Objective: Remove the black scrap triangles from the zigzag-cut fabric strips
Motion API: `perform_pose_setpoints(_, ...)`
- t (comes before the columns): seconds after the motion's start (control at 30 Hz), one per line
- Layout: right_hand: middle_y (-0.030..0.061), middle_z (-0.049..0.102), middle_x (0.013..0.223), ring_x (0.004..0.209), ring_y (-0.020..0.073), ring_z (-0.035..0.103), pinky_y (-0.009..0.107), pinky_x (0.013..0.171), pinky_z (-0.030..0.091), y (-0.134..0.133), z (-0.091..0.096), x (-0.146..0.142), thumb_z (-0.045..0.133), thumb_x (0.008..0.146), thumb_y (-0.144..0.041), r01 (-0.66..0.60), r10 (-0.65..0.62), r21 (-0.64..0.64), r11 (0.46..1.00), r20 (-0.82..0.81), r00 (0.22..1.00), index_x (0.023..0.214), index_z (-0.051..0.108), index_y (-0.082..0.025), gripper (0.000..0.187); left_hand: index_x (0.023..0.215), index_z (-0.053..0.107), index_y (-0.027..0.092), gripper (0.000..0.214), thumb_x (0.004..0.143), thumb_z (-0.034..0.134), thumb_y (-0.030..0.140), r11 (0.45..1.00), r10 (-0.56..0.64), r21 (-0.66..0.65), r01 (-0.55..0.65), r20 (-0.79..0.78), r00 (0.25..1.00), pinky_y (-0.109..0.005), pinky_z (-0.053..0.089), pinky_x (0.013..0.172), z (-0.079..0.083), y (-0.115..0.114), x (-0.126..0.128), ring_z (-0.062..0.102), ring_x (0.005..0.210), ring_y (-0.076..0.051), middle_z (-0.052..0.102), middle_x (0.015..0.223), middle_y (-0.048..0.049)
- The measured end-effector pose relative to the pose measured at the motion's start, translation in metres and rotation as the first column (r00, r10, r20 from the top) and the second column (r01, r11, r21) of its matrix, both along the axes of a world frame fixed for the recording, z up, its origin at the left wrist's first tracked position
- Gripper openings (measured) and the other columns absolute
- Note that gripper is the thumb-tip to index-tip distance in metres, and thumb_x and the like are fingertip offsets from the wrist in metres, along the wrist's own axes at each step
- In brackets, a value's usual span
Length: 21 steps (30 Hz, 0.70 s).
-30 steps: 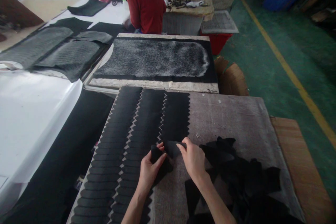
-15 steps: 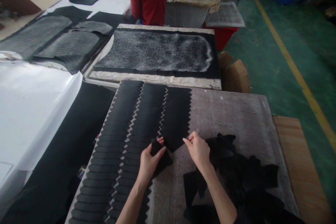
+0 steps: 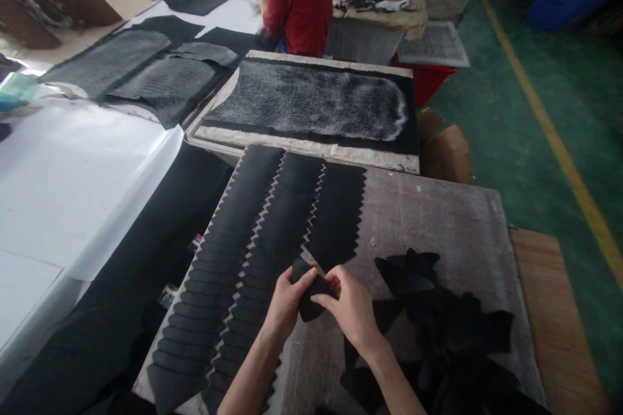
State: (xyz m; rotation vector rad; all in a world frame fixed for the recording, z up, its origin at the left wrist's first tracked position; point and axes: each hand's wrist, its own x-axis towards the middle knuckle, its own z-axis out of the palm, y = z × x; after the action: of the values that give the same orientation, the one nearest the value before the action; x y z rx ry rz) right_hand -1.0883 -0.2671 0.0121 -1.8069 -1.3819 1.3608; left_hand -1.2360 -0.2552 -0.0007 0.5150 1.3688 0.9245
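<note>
Between my two hands is a small black fabric piece [image 3: 309,306], held just above the table. My left hand [image 3: 285,301] grips its left side, thumb on top. My right hand [image 3: 353,311] pinches its right edge between thumb and fingers. Just beyond my hands lies a column of overlapping black pieces [image 3: 338,207] with a zigzag edge. Two more overlapping columns [image 3: 199,292] run along the table's left side. To the right of my right hand is a loose heap of black fabric pieces [image 3: 452,331], some folded over.
The grey-brown work table [image 3: 438,207] has a wooden board [image 3: 549,292] along its right side. Behind it stands another table with a white-speckled black sheet [image 3: 311,100]. A person in a red top [image 3: 302,0] works farther back. White sheeting [image 3: 82,175] lies to the left.
My right hand has moved left and down from the column's edge to the fabric piece in my left hand. That piece is now turned up between both hands. The view has shifted a little left.
</note>
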Motion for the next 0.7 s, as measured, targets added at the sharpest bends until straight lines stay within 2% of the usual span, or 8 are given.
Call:
perform_pose_setpoints(0.07,-0.0051,0.062,0.069,0.066,0.0110,0.055,0.025,0.065,0.041,-0.003,-0.004,-0.003,0.073,0.064,-0.040,0.046,-0.046,-0.020,0.999,-0.032,0.998,0.074,0.055,-0.023,0.027,0.105,0.066,0.015,0.040,0.071,0.077,0.032,1.000,-0.012,-0.018,0.014,0.114,0.993,-0.020,0.048,0.063,0.001,-0.005,-0.001,0.062,0.068,-0.011,0.069,0.076,-0.0001)
perform_pose_setpoints(0.2,-0.0062,0.052,0.060,0.058,0.0090,0.049,0.024,0.053,0.039,-0.003,-0.013,0.003,0.068,0.069,-0.045,0.121,-0.161,-0.157,0.980,-0.273,0.949,0.068,0.052,-0.021,0.029,0.109,0.063,0.017,0.042,0.070,0.077,0.023,0.999,-0.009,-0.036,0.022,0.335,0.942,-0.025,0.052,0.074,0.003,-0.016,-0.005,0.067,0.080,-0.016,0.072,0.094,-0.0048)
perform_pose_setpoints(0.27,-0.0066,0.049,0.059,0.055,0.0082,0.046,0.022,0.048,0.037,-0.004,-0.013,0.005,0.068,0.069,-0.047,0.134,-0.208,-0.228,0.965,-0.342,0.917,0.069,0.051,-0.021,0.031,0.110,0.063,0.018,0.039,0.073,0.073,0.022,0.999,0.006,-0.047,0.014,0.397,0.918,-0.025,0.052,0.076,0.002,-0.022,-0.005,0.068,0.082,-0.017,0.073,0.096,-0.0051)
perform_pose_setpoints(0.37,-0.0058,0.049,0.060,0.056,0.0078,0.045,0.022,0.048,0.037,-0.008,-0.014,0.006,0.065,0.071,-0.048,0.147,-0.228,-0.230,0.962,-0.377,0.898,0.070,0.052,-0.020,0.031,0.112,0.063,0.018,0.034,0.079,0.067,0.023,0.998,0.034,-0.060,-0.008,0.439,0.898,-0.022,0.051,0.075,0.002,-0.031,-0.002,0.068,0.083,-0.016,0.075,0.092,-0.0035)
perform_pose_setpoints(0.47,-0.0053,0.048,0.058,0.056,0.0084,0.045,0.023,0.049,0.037,-0.013,-0.020,0.007,0.062,0.073,-0.054,0.171,-0.243,-0.219,0.961,-0.367,0.898,0.068,0.052,-0.019,0.036,0.110,0.062,0.018,0.034,0.078,0.069,0.026,0.996,0.065,-0.078,-0.036,0.399,0.915,-0.022,0.052,0.072,0.003,-0.035,0.003,0.068,0.079,-0.015,0.075,0.089,-0.0024)
perform_pose_setpoints(0.57,-0.0051,0.049,0.056,0.055,0.0089,0.045,0.025,0.053,0.038,-0.018,-0.028,0.009,0.060,0.074,-0.056,0.191,-0.253,-0.211,0.959,-0.328,0.910,0.065,0.054,-0.019,0.039,0.107,0.060,0.021,0.039,0.072,0.075,0.026,0.996,0.077,-0.066,-0.063,0.250,0.965,-0.025,0.055,0.069,0.007,-0.035,0.006,0.069,0.075,-0.017,0.074,0.087,-0.0008)
perform_pose_setpoints(0.7,-0.0011,0.064,0.068,0.069,0.0157,0.058,0.032,0.068,0.047,-0.025,-0.029,0.011,0.061,0.074,-0.054,0.211,-0.240,-0.121,0.970,-0.329,0.913,0.071,0.063,-0.022,0.031,0.103,0.060,0.022,0.035,0.072,0.075,0.031,0.999,0.051,-0.023,-0.048,0.124,0.991,-0.028,0.056,0.068,0.011,-0.033,0.008,0.069,0.074,-0.019,0.074,0.087,-0.0008)
